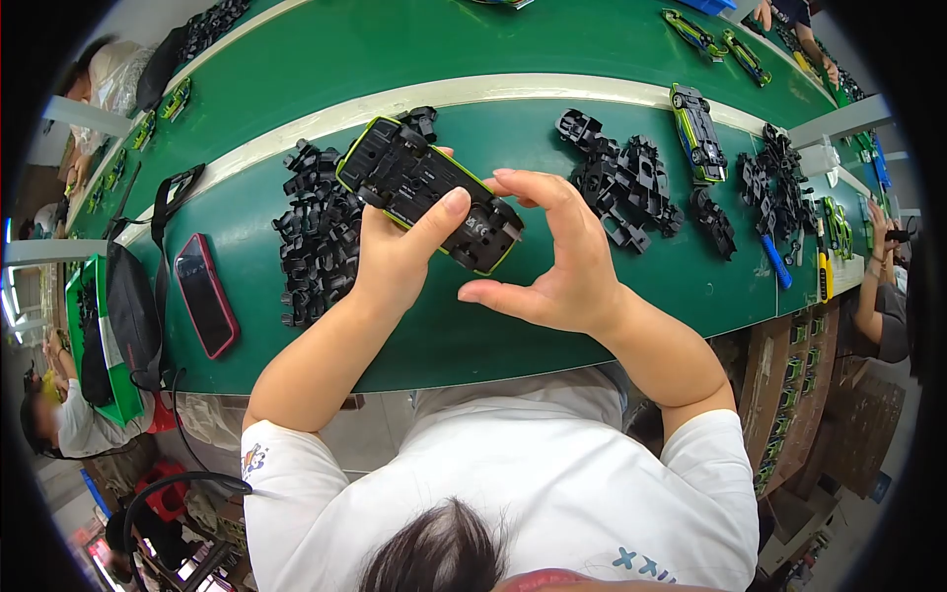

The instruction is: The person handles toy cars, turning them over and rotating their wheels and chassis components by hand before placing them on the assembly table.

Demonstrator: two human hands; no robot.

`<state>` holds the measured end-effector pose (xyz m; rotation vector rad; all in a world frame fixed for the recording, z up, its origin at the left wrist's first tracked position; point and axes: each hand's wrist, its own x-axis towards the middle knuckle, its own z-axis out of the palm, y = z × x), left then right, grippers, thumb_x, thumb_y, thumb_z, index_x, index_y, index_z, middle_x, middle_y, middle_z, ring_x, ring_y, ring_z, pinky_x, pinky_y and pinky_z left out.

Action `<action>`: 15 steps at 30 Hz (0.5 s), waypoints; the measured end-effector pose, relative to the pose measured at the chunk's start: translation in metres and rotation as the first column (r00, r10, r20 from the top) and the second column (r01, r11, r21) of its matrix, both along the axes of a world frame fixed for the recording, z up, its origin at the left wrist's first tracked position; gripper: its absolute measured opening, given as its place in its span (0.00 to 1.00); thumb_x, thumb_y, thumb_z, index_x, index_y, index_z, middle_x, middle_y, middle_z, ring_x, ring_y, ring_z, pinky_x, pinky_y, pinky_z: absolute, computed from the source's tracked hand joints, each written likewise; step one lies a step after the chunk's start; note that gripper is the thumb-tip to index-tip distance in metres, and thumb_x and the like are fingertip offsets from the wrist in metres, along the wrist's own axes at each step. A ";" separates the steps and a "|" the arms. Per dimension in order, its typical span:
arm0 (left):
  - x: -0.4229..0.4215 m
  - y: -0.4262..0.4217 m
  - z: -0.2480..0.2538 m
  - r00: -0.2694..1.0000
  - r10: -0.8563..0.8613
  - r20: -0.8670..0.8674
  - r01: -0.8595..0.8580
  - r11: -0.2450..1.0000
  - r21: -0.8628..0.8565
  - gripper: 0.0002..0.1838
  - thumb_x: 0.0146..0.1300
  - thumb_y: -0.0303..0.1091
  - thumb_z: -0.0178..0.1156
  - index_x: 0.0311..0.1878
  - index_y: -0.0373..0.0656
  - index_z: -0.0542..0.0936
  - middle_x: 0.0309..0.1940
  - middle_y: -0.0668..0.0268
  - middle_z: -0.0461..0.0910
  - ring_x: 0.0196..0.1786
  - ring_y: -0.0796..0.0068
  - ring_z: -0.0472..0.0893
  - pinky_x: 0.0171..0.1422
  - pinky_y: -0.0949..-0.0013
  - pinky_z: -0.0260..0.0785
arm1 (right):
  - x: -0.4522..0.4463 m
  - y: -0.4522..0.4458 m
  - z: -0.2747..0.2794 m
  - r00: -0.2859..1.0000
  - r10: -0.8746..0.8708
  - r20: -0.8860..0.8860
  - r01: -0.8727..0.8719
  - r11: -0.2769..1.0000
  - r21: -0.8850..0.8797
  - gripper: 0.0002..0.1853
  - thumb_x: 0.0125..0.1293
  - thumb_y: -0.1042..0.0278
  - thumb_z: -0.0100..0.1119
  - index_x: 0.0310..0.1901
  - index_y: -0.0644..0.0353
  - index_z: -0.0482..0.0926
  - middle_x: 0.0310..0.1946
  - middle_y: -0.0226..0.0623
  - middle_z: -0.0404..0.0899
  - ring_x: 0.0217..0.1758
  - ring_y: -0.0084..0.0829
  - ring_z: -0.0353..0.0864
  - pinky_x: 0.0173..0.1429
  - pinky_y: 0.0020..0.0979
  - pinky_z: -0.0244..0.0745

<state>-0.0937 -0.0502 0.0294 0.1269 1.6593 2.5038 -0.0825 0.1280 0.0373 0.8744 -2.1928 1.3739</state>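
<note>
My left hand grips a toy car turned underside up, with the thumb pressed on its black base. Bright green bodywork shows along the car's edges, and its wheels face me. My right hand is beside the car's right end, thumb and fingers spread wide in a C shape. Its index fingertip lies close to the car's rim; whether it touches I cannot tell. Left of the car lies a heap of black plastic parts. Another pile of black parts is to the right of my hands.
On the green table lie a red-cased phone, a black bag, another upturned toy car and a blue-handled tool. Green toy cars sit on the far belt. Other people work at both sides.
</note>
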 end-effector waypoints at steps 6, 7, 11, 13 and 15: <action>0.008 0.010 -0.003 0.999 0.044 0.029 -0.046 0.997 0.067 0.26 0.60 0.28 0.65 0.60 0.37 0.66 0.47 0.60 0.78 0.49 0.74 0.79 0.54 0.65 0.75 | -0.002 -0.005 -0.010 0.985 -0.131 -0.111 0.133 0.991 0.016 0.41 0.39 0.60 0.79 0.57 0.59 0.69 0.46 0.41 0.78 0.46 0.44 0.79 0.47 0.39 0.75; 0.009 0.011 -0.004 0.999 0.046 0.016 -0.047 0.997 0.068 0.26 0.60 0.27 0.64 0.60 0.38 0.66 0.48 0.59 0.78 0.50 0.73 0.79 0.55 0.65 0.75 | -0.003 -0.006 -0.012 0.979 -0.148 -0.138 0.152 0.988 0.019 0.40 0.40 0.61 0.78 0.57 0.59 0.70 0.46 0.41 0.79 0.46 0.43 0.80 0.47 0.39 0.75; 0.011 0.011 0.003 1.000 0.005 -0.005 -0.005 0.988 0.154 0.24 0.60 0.24 0.63 0.58 0.39 0.66 0.52 0.53 0.77 0.52 0.67 0.79 0.57 0.61 0.74 | -0.004 -0.005 -0.011 0.975 -0.138 -0.175 0.141 0.990 0.006 0.38 0.42 0.65 0.76 0.57 0.58 0.69 0.45 0.39 0.80 0.46 0.42 0.80 0.47 0.38 0.74; 0.009 0.006 0.001 0.999 -0.039 0.007 0.037 0.988 0.151 0.24 0.59 0.23 0.63 0.57 0.39 0.66 0.51 0.53 0.77 0.53 0.67 0.79 0.58 0.61 0.74 | -0.004 -0.002 -0.009 0.981 -0.111 -0.157 0.113 0.994 0.009 0.39 0.42 0.66 0.76 0.58 0.57 0.68 0.45 0.38 0.80 0.45 0.42 0.80 0.48 0.38 0.73; 0.006 0.002 -0.001 0.995 -0.077 0.062 0.067 0.985 0.161 0.24 0.59 0.22 0.62 0.57 0.39 0.67 0.51 0.52 0.77 0.53 0.66 0.79 0.59 0.61 0.73 | -0.005 0.002 -0.006 0.989 -0.088 -0.115 0.091 0.996 0.020 0.39 0.41 0.66 0.76 0.58 0.57 0.68 0.45 0.38 0.79 0.45 0.41 0.80 0.48 0.38 0.73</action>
